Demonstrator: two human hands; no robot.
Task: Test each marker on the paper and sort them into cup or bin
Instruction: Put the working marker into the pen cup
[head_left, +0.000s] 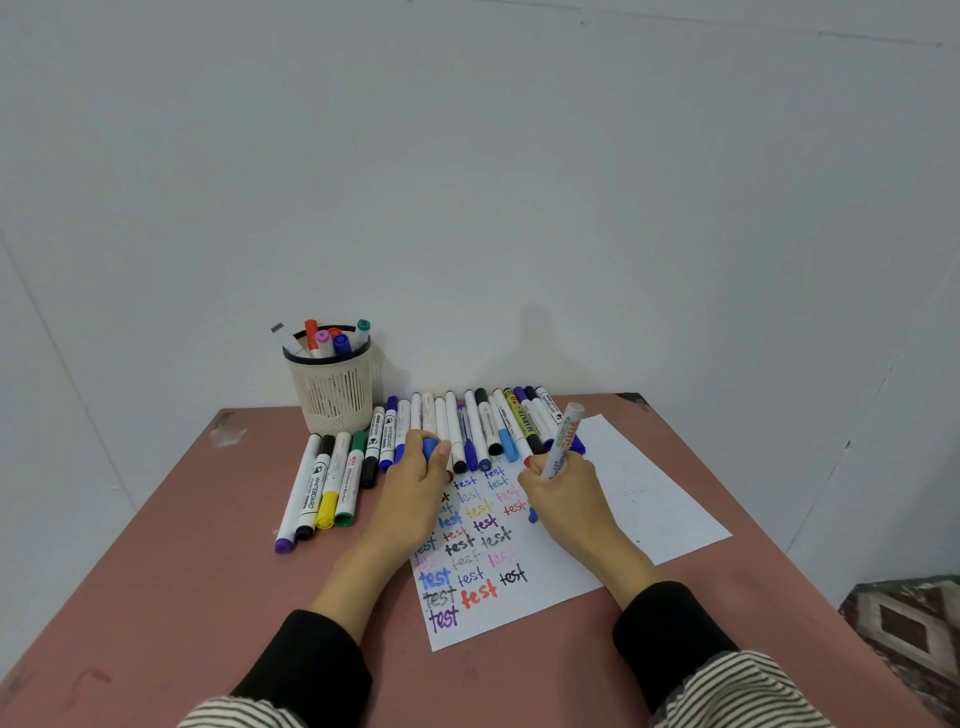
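Here the right hand (558, 491) grips a blue marker (562, 441), tip on the paper (644, 499); the left hand (415, 478) pinches its blue cap (430, 448). The cup (332, 395) stands far left.

Pink table (156, 597), white wall (467, 156)

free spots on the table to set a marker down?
Bare table left of the paper, below the four loose markers. The paper's right half is blank. Crowded: the marker row along the far edge, beside the cup, and around both hands.
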